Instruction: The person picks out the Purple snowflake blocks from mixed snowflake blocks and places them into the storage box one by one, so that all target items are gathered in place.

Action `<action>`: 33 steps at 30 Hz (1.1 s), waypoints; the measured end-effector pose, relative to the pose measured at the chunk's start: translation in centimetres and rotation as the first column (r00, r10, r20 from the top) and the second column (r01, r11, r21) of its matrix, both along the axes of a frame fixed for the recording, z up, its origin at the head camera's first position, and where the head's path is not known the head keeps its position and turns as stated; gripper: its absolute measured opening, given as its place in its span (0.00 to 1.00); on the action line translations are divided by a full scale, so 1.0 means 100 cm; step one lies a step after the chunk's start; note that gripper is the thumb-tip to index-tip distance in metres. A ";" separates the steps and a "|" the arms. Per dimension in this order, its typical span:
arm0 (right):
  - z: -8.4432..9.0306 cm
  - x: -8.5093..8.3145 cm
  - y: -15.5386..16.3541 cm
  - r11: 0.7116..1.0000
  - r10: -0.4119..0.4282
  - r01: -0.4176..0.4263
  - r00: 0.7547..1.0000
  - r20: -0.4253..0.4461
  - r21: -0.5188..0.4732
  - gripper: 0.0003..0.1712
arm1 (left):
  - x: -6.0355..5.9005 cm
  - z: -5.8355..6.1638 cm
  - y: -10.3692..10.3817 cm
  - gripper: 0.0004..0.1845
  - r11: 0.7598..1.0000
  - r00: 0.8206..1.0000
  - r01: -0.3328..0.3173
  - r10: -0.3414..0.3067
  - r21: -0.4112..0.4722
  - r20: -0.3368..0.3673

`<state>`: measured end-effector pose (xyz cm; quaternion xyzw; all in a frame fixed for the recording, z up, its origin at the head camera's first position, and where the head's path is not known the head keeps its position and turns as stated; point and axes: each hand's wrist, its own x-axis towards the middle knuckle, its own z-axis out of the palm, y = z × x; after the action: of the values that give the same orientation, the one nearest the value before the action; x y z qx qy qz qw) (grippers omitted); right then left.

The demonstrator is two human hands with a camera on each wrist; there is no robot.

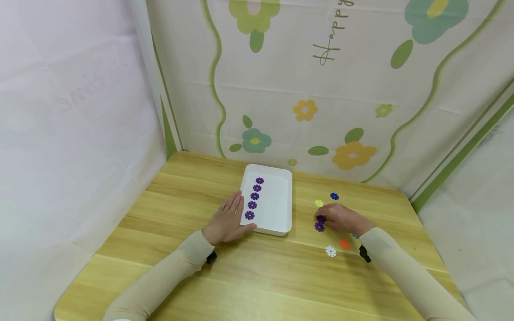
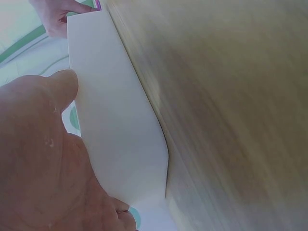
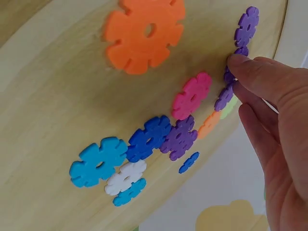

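Purple flower discs [image 1: 254, 196] lie in a row of five inside the white tray [image 1: 281, 214], whose near left edge the left hand [image 1: 228, 221] steadies with straight fingers, thumb along the front wall. From the head view the right hand [image 1: 341, 217] covers most of the loose pieces on the wooden table [image 1: 257, 276], fingertips down on a purple disc [image 1: 320, 219]. Only the right wrist view shows the hidden cluster, with a pink disc [image 3: 191, 96] and an orange disc [image 3: 144, 31]; there the fingertips [image 3: 240, 62] touch the purple piece, though whether they pinch it is unclear.
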<state>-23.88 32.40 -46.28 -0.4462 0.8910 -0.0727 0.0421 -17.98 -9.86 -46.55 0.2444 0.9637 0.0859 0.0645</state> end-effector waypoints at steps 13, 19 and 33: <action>0.007 -0.017 -0.007 0.984 -0.172 0.176 0.953 0.250 0.010 0.12 | -0.001 -0.001 0.000 0.55 1.000 1.000 0.005 -0.005 0.003 -0.012; 0.017 -0.025 -0.005 0.973 -0.208 0.231 0.899 0.385 -0.014 0.07 | -0.002 -0.002 -0.001 0.55 1.000 1.000 -0.001 0.001 0.013 -0.003; 0.052 -0.036 -0.022 0.968 -0.201 0.244 0.898 0.391 -0.063 0.08 | -0.002 -0.003 -0.001 0.55 1.000 1.000 -0.006 0.006 0.015 -0.001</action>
<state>-27.52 30.17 -41.06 -0.3205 0.9054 -0.2115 0.1812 -18.16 -9.92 -46.82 0.2423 0.9637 0.0932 0.0621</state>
